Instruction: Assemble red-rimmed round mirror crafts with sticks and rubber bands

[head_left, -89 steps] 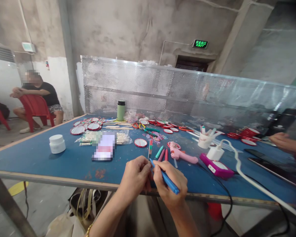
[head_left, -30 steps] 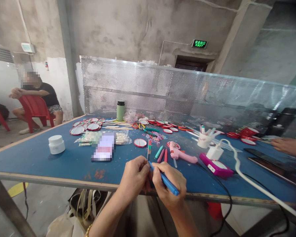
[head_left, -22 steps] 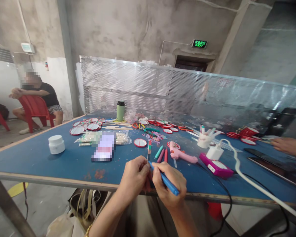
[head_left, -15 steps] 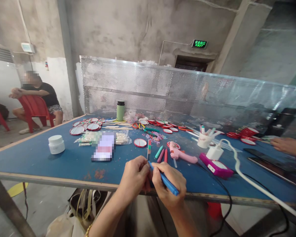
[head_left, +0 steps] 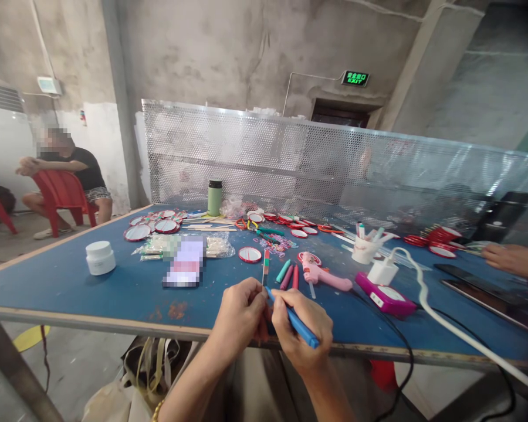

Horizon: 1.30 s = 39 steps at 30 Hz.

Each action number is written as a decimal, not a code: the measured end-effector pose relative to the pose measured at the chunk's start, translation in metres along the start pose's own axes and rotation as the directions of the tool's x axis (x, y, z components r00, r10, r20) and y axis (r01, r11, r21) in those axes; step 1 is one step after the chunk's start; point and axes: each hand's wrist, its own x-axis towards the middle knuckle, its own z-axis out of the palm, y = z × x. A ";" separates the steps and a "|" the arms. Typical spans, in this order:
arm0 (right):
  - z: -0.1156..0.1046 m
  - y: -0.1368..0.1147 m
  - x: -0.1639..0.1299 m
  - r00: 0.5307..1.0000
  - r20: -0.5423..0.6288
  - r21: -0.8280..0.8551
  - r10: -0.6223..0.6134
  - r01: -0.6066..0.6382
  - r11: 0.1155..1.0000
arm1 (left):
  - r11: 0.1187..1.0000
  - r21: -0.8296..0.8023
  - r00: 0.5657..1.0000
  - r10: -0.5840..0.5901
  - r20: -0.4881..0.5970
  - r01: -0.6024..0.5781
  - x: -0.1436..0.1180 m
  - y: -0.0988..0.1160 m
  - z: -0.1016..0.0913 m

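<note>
My left hand [head_left: 242, 308] is closed on a narrow flat stick [head_left: 266, 265] that points away from me, with red, green and dark bands along it. In my right hand [head_left: 305, 325] is a blue marker [head_left: 303, 328], its tip at the stick near my left fingertips. Just beyond lie a teal marker [head_left: 284, 271], a dark pink marker [head_left: 286, 278] and a red marker [head_left: 295, 276]. A pink glue gun [head_left: 323, 274] rests to their right. The lower end of the stick is hidden by my left fingers.
A phone [head_left: 185, 262] lies on packs of sticks, near a white jar [head_left: 100, 258]. Red-rimmed discs [head_left: 250, 254], pliers [head_left: 250, 224] and a green bottle [head_left: 215, 198] are farther back. At right are a marker cup [head_left: 364, 249], purple power strip [head_left: 385, 296], cable and another person's hand [head_left: 510, 259].
Almost nothing differs. Both hands keep the same grip and place, with the blue marker's tip still at the stick.
</note>
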 end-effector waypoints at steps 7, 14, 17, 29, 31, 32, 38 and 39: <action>0.000 0.001 -0.002 1.000 0.004 -0.003 -0.004 0.004 1.000 | 1.000 0.000 1.000 0.010 0.000 -0.010 0.000 -0.001 0.000; 0.000 0.000 0.000 1.000 -0.011 -0.013 -0.007 0.007 1.000 | 1.000 0.002 1.000 0.009 0.000 -0.009 0.000 0.000 0.000; -0.001 -0.001 0.000 1.000 -0.002 -0.014 -0.011 0.011 1.000 | 1.000 0.011 1.000 0.006 -0.011 -0.006 0.000 -0.001 0.000; 0.001 0.001 0.006 0.999 -0.020 0.053 0.037 -0.036 0.998 | 1.000 0.012 1.000 0.011 0.013 -0.011 0.000 0.001 0.001; 0.001 0.001 0.005 0.999 -0.017 0.049 0.037 -0.036 0.998 | 1.000 0.014 1.000 0.015 0.013 -0.015 -0.001 0.001 0.001; 0.001 0.001 0.005 0.999 -0.020 0.046 0.040 -0.039 0.998 | 1.000 0.015 1.000 0.015 0.015 -0.015 -0.001 0.001 0.001; 0.002 0.002 0.004 0.999 -0.037 0.037 0.029 -0.028 0.999 | 1.000 0.018 1.000 0.021 0.021 -0.021 0.000 0.000 0.000; 0.002 0.002 0.004 0.999 -0.033 0.035 0.025 -0.024 0.999 | 1.000 0.018 1.000 0.022 0.020 -0.023 0.000 0.000 0.000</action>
